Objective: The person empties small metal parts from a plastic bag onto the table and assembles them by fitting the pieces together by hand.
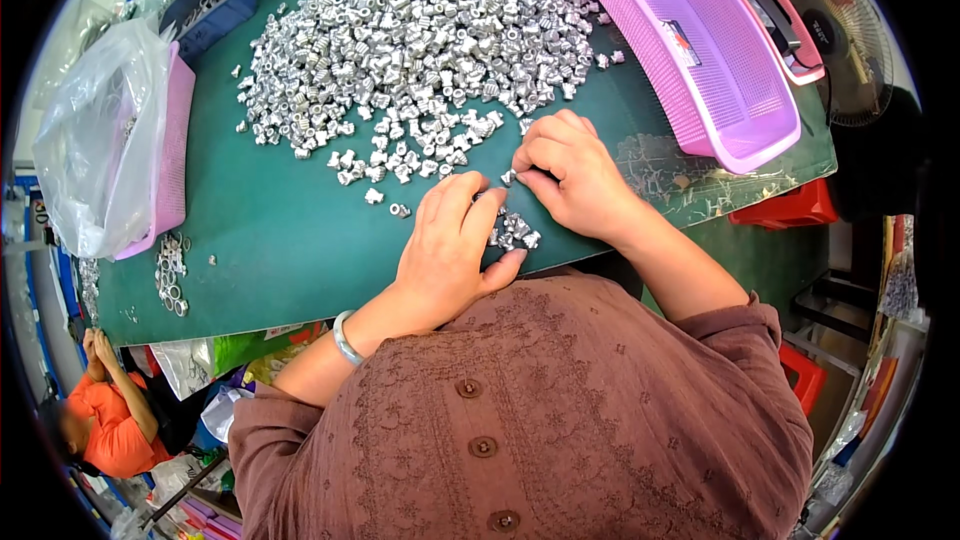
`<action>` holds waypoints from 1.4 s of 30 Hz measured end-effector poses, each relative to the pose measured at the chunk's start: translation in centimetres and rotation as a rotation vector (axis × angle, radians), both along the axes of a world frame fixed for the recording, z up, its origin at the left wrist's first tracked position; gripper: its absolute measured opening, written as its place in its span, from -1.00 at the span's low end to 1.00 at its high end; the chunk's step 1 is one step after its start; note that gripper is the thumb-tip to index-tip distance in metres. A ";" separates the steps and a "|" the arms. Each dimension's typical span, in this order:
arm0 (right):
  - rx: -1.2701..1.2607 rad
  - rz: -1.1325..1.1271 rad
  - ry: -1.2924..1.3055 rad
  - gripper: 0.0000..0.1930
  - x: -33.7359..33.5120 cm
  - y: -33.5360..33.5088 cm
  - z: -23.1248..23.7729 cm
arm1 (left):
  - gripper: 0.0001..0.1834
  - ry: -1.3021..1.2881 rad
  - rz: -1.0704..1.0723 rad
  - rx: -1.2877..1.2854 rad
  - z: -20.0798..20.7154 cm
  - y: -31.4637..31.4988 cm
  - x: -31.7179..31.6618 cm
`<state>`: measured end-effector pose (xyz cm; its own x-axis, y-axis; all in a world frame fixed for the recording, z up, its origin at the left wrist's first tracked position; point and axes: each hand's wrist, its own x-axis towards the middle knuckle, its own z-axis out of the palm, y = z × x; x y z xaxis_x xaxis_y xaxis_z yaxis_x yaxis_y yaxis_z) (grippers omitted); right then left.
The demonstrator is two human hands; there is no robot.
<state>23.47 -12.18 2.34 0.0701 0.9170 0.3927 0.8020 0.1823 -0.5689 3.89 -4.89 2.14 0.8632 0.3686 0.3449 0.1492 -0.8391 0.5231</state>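
A big heap of small silver threaded metal parts (pixel 430 30) covers the far half of the green table (pixel 290 240). My left hand (pixel 450 245) lies palm down at the near edge, fingers together over a small cluster of the parts (pixel 515 232). My right hand (pixel 570 175) sits just right of it, its thumb and forefinger pinched on one small silver part at the cluster's far side. A few stray parts (pixel 385 202) lie between the heap and my left hand. A pale bangle (pixel 345 338) is on my left wrist.
An empty pink mesh basket (pixel 700 50) stands at the right. Another pink basket (pixel 175 140) with a clear plastic bag (pixel 100 140) stands at the left, a blue bin (pixel 215 0) behind it. Metal rings (pixel 170 270) lie at the left edge. A person in orange (pixel 105 420) sits lower left.
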 end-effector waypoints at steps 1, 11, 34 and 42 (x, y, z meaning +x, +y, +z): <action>0.009 0.003 0.007 -0.86 0.0 0.0 0.0 | -0.34 0.000 0.003 0.003 0.0 0.0 0.0; 0.003 0.021 0.020 -0.88 -0.4 -0.2 -0.1 | -0.31 -0.025 0.019 0.007 -0.1 -0.1 0.0; 0.069 0.071 0.052 -0.82 -0.2 -0.5 -0.3 | -0.31 -0.039 0.020 -0.004 -0.3 -0.1 -0.1; 0.053 0.079 0.044 -0.79 -0.3 -0.7 -0.4 | -0.29 -0.048 0.030 0.012 -0.5 -0.1 -0.2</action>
